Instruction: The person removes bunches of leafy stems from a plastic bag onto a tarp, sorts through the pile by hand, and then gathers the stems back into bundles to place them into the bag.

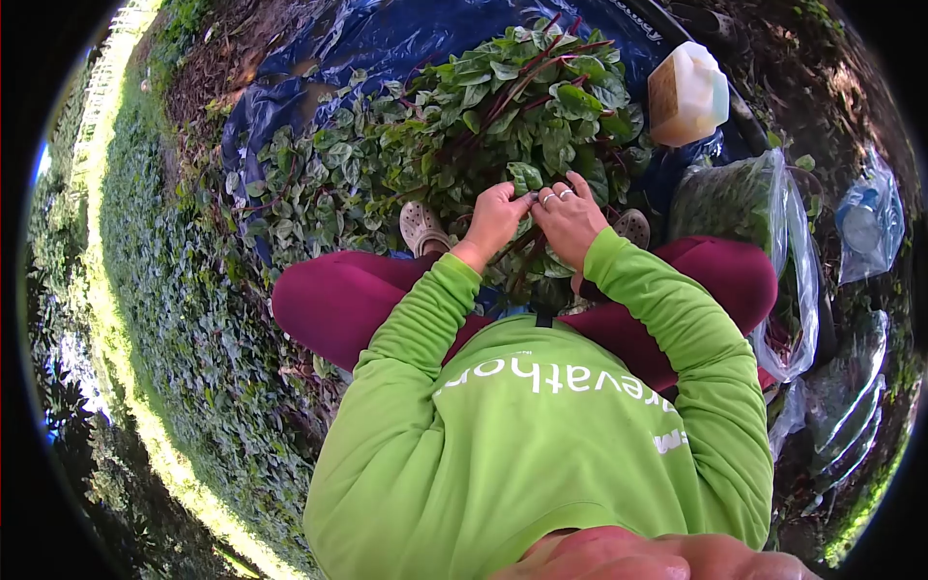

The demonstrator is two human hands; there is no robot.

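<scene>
My left hand (495,224) is closed, its thumb and finger pinching at a green leaf (525,177). Against its fingertips, my right hand (570,217), with rings on it, pinches at the same spot; whether a stem lies between the fingertips is too small to tell. Both hands are over a large heap of leafy greens (464,106) with dark red stems, between my bent knees. The heap lies on a blue plastic sheet (372,34). More leaves hang just below my hands.
A whitish plastic jug (688,94) stands at the upper right. Beside my right knee is a clear bag (720,198) filled with greens. Farther right lie a clear bag with a round container (863,220) and crumpled plastic (846,406). Low plants (184,319) cover the left ground.
</scene>
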